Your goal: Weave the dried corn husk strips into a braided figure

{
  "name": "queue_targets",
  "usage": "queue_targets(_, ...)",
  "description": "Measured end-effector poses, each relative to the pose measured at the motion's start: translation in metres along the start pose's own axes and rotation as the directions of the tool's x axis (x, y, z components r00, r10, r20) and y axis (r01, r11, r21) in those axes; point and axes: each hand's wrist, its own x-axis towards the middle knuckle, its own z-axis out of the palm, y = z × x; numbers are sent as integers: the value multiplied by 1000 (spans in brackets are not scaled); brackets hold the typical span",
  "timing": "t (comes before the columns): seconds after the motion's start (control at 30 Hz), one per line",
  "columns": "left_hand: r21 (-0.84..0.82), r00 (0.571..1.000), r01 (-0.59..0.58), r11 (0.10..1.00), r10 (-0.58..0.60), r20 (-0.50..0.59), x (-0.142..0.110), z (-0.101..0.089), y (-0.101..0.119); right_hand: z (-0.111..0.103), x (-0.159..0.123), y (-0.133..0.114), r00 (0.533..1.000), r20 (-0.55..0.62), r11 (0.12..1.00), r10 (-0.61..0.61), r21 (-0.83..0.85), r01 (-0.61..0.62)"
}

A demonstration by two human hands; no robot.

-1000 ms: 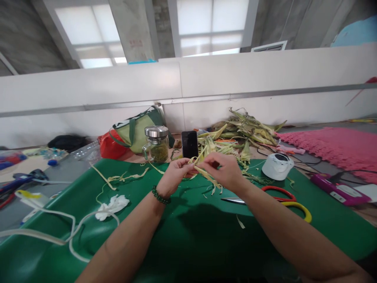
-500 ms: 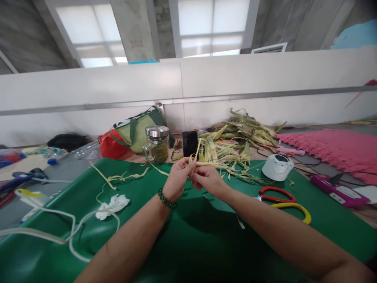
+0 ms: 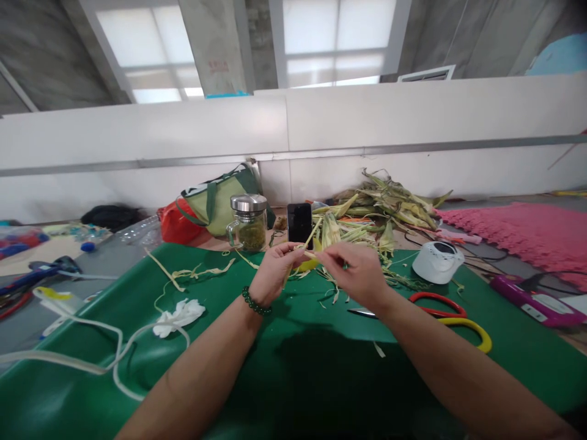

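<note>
Pale yellow-green corn husk strips [image 3: 313, 234] stick up from between the fingers of my left hand [image 3: 277, 269], which is closed on them and wears a green bead bracelet on the wrist. My right hand [image 3: 355, 272] pinches the end of a husk strip just to the right, a short gap from my left hand. Behind both hands lies a heap of torn corn husks [image 3: 331, 231]. Scissors [image 3: 443, 308] with one red and one yellow handle lie under my right forearm, their blades partly covered. A phone [image 3: 299, 225] stands upright behind my left hand.
A green mat [image 3: 220, 360] covers the table. On it are a crumpled white tissue [image 3: 180, 317], a white cord [image 3: 120, 360] and a white cup-like container [image 3: 438, 263]. Farther back stand a lidded glass jar [image 3: 248, 229], a green bag [image 3: 220, 205] and a larger husk pile [image 3: 389, 198].
My right hand has moved right, away from my left hand, with a husk strip between its fingers. The scissor blades now show more. The whole view has shifted slightly.
</note>
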Motion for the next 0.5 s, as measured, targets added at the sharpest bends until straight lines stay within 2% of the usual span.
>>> queue_targets(0.03, 16, 1000, 14, 1000, -15, 7, -1, 0, 1, -5, 4, 3, 1000, -12, 1000, 16, -14, -16)
queue_targets(0.07, 32, 1000, 25, 999, -26, 16, -1, 0, 1, -7, 7, 7, 998, 23, 998, 61, -5, -61)
queue_targets(0.13, 65, 998, 33, 997, -36, 45, -3, 0, 2, -7, 12, 12, 971, 150, 976, 188, 80, -201)
queue_targets(0.2, 111, 995, 22, 994, -32, 90, -5, 0, 3, -1, 14, 16, 927, 225, 912, 299, 219, -348)
queue_targets(0.27, 161, 991, 4, 987, -24, 128, -6, 1, 3, 7, 14, 20, 899, 242, 832, 366, 348, -432)
queue_targets(0.4, 181, 990, 7, 983, -31, 135, -6, 1, 4, 16, 13, 25, 872, 264, 746, 411, 452, -489)
queue_targets(0.5, 150, 992, 30, 988, -48, 119, -4, -1, 4, 13, 13, 25, 885, 270, 773, 378, 434, -463)
